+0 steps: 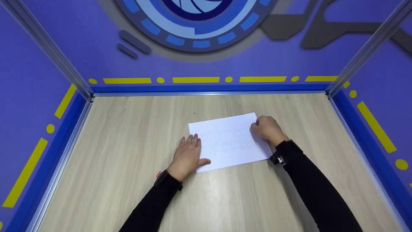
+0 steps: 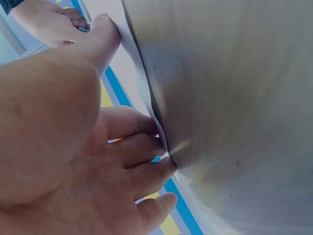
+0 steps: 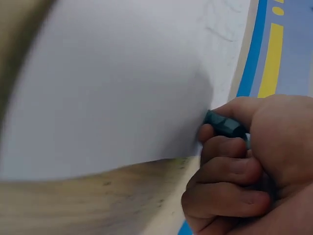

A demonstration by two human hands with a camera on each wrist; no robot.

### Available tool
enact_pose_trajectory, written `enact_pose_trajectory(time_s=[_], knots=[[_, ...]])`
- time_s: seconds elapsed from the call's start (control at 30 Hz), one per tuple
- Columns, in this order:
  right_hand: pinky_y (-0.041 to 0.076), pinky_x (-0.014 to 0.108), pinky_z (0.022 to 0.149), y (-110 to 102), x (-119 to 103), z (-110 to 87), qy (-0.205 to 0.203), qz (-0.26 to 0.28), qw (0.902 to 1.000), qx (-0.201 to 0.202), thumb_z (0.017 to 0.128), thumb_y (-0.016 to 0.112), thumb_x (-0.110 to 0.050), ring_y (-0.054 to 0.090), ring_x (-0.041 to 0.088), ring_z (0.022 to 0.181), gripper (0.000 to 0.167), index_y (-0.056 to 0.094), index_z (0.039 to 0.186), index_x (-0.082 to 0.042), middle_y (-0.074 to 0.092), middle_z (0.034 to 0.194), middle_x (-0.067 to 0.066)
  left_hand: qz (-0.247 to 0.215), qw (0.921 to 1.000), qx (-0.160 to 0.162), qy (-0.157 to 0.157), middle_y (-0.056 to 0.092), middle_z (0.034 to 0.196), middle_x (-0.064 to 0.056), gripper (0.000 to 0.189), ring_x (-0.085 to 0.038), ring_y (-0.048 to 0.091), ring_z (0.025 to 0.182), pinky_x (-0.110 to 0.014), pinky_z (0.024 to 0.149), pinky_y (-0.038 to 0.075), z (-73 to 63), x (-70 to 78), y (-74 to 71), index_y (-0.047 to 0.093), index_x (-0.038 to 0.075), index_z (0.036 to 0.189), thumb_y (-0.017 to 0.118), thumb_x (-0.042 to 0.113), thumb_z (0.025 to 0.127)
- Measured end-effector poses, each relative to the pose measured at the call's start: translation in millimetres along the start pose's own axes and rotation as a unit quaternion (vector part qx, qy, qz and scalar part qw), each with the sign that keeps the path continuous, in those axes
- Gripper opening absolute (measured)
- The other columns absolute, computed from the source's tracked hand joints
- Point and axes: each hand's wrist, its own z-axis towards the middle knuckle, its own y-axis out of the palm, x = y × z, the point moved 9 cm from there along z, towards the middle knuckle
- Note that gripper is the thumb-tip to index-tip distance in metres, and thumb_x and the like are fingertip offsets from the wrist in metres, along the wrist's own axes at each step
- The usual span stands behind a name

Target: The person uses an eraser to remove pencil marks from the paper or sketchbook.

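A white sheet of paper (image 1: 228,141) lies on the wooden table, slightly turned, with faint grey marks on it. My left hand (image 1: 187,155) rests at its left edge, fingers spread and nearly straight, the thumb over the sheet near the lower left corner. In the left wrist view the fingertips (image 2: 166,152) of that hand press at the paper's edge. At the sheet's upper right side my right hand (image 1: 267,129) grips a small, dark green object (image 3: 226,126) with curled fingers. Its tip meets the paper in the right wrist view. Most of the object is hidden in the fist, so I cannot tell its kind.
The pale wood-grain table (image 1: 128,135) is bounded by blue-purple panels at the back and both sides. A metal strip (image 1: 209,93) runs along its back edge. Black sleeves and wrist straps (image 1: 169,180) cover both forearms.
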Motion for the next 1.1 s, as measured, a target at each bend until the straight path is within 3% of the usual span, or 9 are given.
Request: enact_pose_trajectory(time_s=[0.17, 0.3, 0.4, 0.53, 0.67, 0.83, 0.97, 1.1], knots=[[0.046, 0.034, 0.06, 3.3, -19.3, -3.0, 0.001, 0.028, 0.9996, -0.002, 0.106, 0.059, -0.029, 0.058, 0.024, 0.066, 0.038, 0.053, 0.073, -0.012, 0.056, 0.074, 0.007, 0.005, 1.0, -0.001, -0.002, 0.042, 0.176, -0.024, 0.103, -0.039, 0.039, 0.166, -0.056, 0.138, 0.03, -0.7, 0.0, -1.6, 0.047, -0.004, 0.164, 0.068, 0.071, 0.099], [0.046, 0.034, 0.067, 11.8, -48.5, -4.1, -0.024, 0.037, 0.9989, -0.014, 0.108, 0.062, -0.031, 0.058, 0.023, 0.074, 0.033, 0.064, 0.083, -0.009, 0.058, 0.081, 0.006, 0.01, 0.9999, 0.002, -0.002, 0.043, 0.175, -0.025, 0.102, -0.039, 0.04, 0.166, -0.056, 0.138, 0.031, -0.9, 0.3, -3.6, 0.047, -0.005, 0.164, 0.069, 0.071, 0.099], [0.041, 0.037, 0.072, 20.1, -75.4, -3.6, -0.051, 0.027, 0.9983, -0.012, 0.107, 0.063, -0.03, 0.052, 0.025, 0.081, 0.034, 0.062, 0.08, -0.009, 0.053, 0.08, 0.005, 0.006, 1.0, 0.003, -0.003, 0.043, 0.175, -0.025, 0.103, -0.039, 0.04, 0.166, -0.056, 0.138, 0.031, -1.0, 0.3, -3.4, 0.047, -0.005, 0.164, 0.069, 0.071, 0.098], [0.049, 0.042, 0.075, 39.4, -113.3, -0.8, -0.083, 0.013, 0.9963, -0.018, 0.105, 0.063, -0.026, 0.057, 0.027, 0.079, 0.038, 0.053, 0.07, -0.012, 0.055, 0.075, 0.005, 0.0, 1.0, 0.002, -0.001, 0.042, 0.175, -0.025, 0.103, -0.04, 0.039, 0.166, -0.056, 0.138, 0.03, -0.9, 0.0, -1.4, 0.046, -0.005, 0.164, 0.07, 0.07, 0.098], [0.059, 0.052, 0.084, 70.4, -145.4, 12.5, -0.107, -0.009, 0.994, -0.021, 0.103, 0.064, -0.03, 0.069, 0.029, 0.083, 0.036, 0.066, 0.073, -0.011, 0.073, 0.083, 0.011, -0.006, 0.9998, 0.016, 0.003, 0.044, 0.173, -0.026, 0.103, -0.041, 0.042, 0.164, -0.056, 0.137, 0.032, -0.8, 0.0, -1.7, 0.049, -0.006, 0.162, 0.072, 0.069, 0.096], [0.06, 0.051, 0.083, 116.1, -167.2, 38.8, -0.114, -0.031, 0.9923, -0.035, 0.099, 0.063, -0.037, 0.07, 0.027, 0.084, 0.035, 0.075, 0.078, -0.012, 0.079, 0.092, 0.011, -0.008, 0.9992, 0.037, 0.011, 0.048, 0.171, -0.027, 0.104, -0.041, 0.045, 0.162, -0.057, 0.135, 0.035, -0.9, 1.3, -4.5, 0.05, -0.009, 0.16, 0.075, 0.068, 0.094], [0.06, 0.05, 0.081, 115.5, -187.4, 27.8, -0.105, -0.008, 0.9926, -0.061, 0.1, 0.064, -0.031, 0.068, 0.032, 0.086, 0.033, 0.075, 0.078, -0.008, 0.077, 0.091, 0.014, -0.001, 0.9989, 0.046, 0.013, 0.049, 0.17, -0.026, 0.107, -0.041, 0.046, 0.161, -0.058, 0.134, 0.036, -1.8, 2.4, -7.0, 0.048, -0.01, 0.161, 0.075, 0.069, 0.093], [0.059, 0.049, 0.086, 112.2, -181.7, 25.9, -0.109, 0.001, 0.9926, -0.052, 0.099, 0.066, -0.031, 0.069, 0.034, 0.093, 0.032, 0.076, 0.081, -0.007, 0.077, 0.093, 0.015, 0.015, 0.9993, 0.033, 0.006, 0.047, 0.172, -0.023, 0.106, -0.038, 0.046, 0.162, -0.058, 0.135, 0.035, -1.2, 1.6, -5.0, 0.048, -0.006, 0.163, 0.071, 0.072, 0.095]])
